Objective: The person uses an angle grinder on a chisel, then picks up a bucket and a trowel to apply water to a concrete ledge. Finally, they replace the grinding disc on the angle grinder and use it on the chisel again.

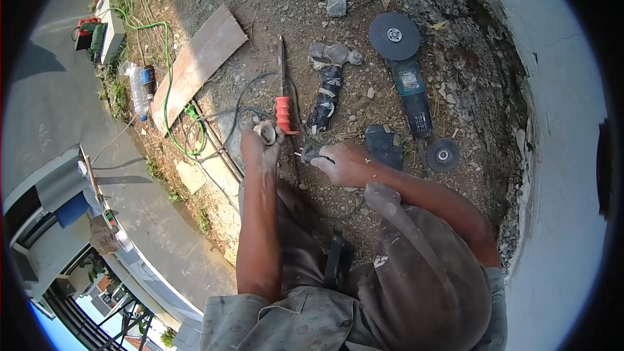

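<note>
Left hand (260, 146): fist closed around a small pale piece (266, 131), which sticks out of the top of the grip; what it is cannot be told.
Right hand (344, 164): fingers curled and pinched on a small dark piece (307, 154), held just right of the left hand; the two hands are close but apart.
Ground (455, 208): bare earth and gravel under both hands.
Red-handled tool (284, 114): lies just beyond the left hand, its thin blade pointing far.
Hammer (328, 84): right of the red-handled tool, handle wrapped in dark tape, head at the far end.
Angle grinder (411, 88): right of the hammer, disc at the far end.
Loose disc (443, 155): flat on the ground near the grinder's tail.
Dark cloth (383, 146): just beyond the right hand.
Plank (198, 65): far left, lying aslant.
Green hose (166, 58): beside the plank's left edge.
Wall (559, 156): pale, along the right.
</note>
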### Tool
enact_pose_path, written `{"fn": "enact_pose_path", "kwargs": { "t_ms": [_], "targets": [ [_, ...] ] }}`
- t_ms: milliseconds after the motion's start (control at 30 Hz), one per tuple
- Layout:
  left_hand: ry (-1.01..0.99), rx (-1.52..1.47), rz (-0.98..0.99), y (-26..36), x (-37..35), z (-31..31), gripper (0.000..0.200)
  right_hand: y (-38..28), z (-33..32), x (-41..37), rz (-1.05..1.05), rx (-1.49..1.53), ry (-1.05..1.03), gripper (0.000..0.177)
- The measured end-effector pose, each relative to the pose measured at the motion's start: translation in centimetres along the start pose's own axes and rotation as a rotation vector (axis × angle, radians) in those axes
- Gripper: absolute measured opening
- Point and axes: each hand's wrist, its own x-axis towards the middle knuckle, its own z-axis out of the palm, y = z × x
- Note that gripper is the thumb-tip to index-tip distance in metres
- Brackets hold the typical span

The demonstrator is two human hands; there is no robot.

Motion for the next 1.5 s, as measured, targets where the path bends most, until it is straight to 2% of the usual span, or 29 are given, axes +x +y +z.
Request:
{"fn": "enact_pose_path", "kwargs": {
  "t_ms": [33, 67, 133, 167, 200, 233, 267, 300, 333, 367, 400, 467, 500, 533, 600, 700, 800, 833, 933, 967, 1067, 1100, 1200, 1300, 1433, 1500],
  "targets": [
    [0.118, 0.066, 0.212, 3.9, 2.2, -1.6, 0.031, 1.4, 0.0, -1.6, 0.046, 0.014, -0.102, 0.042],
    [0.214, 0.289, 0.434, 7.6, 4.2, -4.7, 0.031, 2.7, -0.7, -2.8, 0.086, 0.022, -0.202, 0.045],
    [0.171, 0.401, 0.252, 14.2, 5.3, -7.9, 0.031, 4.5, -2.8, -5.2, 0.03, -0.202, 0.079, 0.048],
    [0.219, 0.558, 0.257, 14.8, 4.0, -8.3, 0.032, 4.8, -3.5, -6.2, 0.004, -0.309, 0.208, 0.052],
    [0.067, 0.712, 0.14, 17.6, 7.8, -13.9, 0.04, 4.4, -4.7, -6.7, 0.059, -0.335, 0.453, 0.064],
    [0.258, 0.903, 0.319, 15.1, 4.7, -11.0, 0.048, 4.4, -6.0, -6.6, 0.112, -0.363, 0.703, 0.077],
    [0.443, 1.086, 0.508, 12.3, 1.6, -7.5, 0.057, 5.6, -6.7, -6.3, 0.19, -0.433, 0.768, 0.081],
    [0.524, 1.377, 0.836, 11.1, 3.0, -8.5, 0.068, 7.4, -7.4, -5.9, 0.269, -0.505, 0.836, 0.086],
    [0.26, 1.133, 0.983, 8.8, 3.2, -8.0, 0.058, 8.9, -7.9, -5.5, 0.353, -0.579, 0.903, 0.09],
    [0.02, 1.031, 0.963, 5.6, 0.5, -4.6, 0.045, 10.0, -8.1, -5.1, 0.351, -0.517, 0.876, 0.091],
    [-0.176, 1.007, 0.794, 2.4, -1.9, -1.7, 0.035, 11.0, -8.1, -4.9, 0.347, -0.456, 0.842, 0.092],
    [-0.487, 0.85, 0.489, -4.6, -4.0, 2.5, 0.029, 11.2, -7.7, -5.3, 0.336, -0.371, 0.804, 0.092],
    [-0.584, 1.083, 0.508, -7.4, -3.9, 4.1, 0.032, 10.8, -7.3, -5.6, 0.327, -0.349, 0.803, 0.091],
    [-0.635, 1.245, 0.631, -9.6, -4.1, 6.0, 0.041, 10.4, -7.1, -6.0, 0.315, -0.328, 0.803, 0.091],
    [-0.627, 1.43, 0.746, -12.4, -4.6, 10.0, 0.05, 10.5, -5.6, -7.2, 0.361, -0.318, 0.774, 0.091],
    [-0.687, 1.744, 0.765, -14.5, -3.5, 13.0, 0.054, 10.4, -3.9, -9.0, 0.394, -0.341, 0.726, 0.093],
    [-0.903, 1.892, 0.324, -13.2, -1.4, 15.1, 0.061, 10.4, -4.0, -9.4, 0.411, -0.355, 0.702, 0.093],
    [-0.899, 2.073, 0.358, -12.6, -1.3, 15.4, 0.066, 10.3, -4.0, -9.5, 0.421, -0.35, 0.693, 0.093],
    [-0.672, 2.2, 0.675, -12.0, -2.8, 14.2, 0.064, 9.4, -5.6, -9.9, 0.414, -0.323, 0.642, 0.086],
    [-0.622, 2.101, 0.795, -11.9, -3.4, 13.7, 0.056, 9.0, -6.4, -9.7, 0.412, -0.34, 0.671, 0.083],
    [-0.566, 1.724, 1.189, -12.2, -5.9, 12.5, 0.052, 8.4, -8.6, -9.1, 0.368, -0.415, 0.772, 0.075],
    [-0.659, 1.644, 1.098, -12.6, -6.4, 11.9, 0.05, 8.4, -9.5, -8.7, 0.328, -0.458, 0.817, 0.073],
    [-0.648, 1.435, 0.536, -16.4, -6.2, 10.3, 0.053, 7.0, -12.9, -6.7, 0.239, -0.445, 0.843, 0.07],
    [-0.637, 1.316, 0.886, -20.7, -2.3, 9.3, 0.05, 6.2, -14.7, -3.8, 0.157, -0.536, 0.842, 0.075],
    [-0.915, 1.349, 0.656, -20.2, -0.7, 12.1, 0.043, 5.4, -14.7, -1.2, 0.194, -0.647, 0.751, 0.092],
    [-0.853, 1.343, 0.574, -21.3, 1.2, 12.2, 0.047, 5.6, -14.6, -0.5, 0.231, -0.667, 0.731, 0.097]
  ]
}}
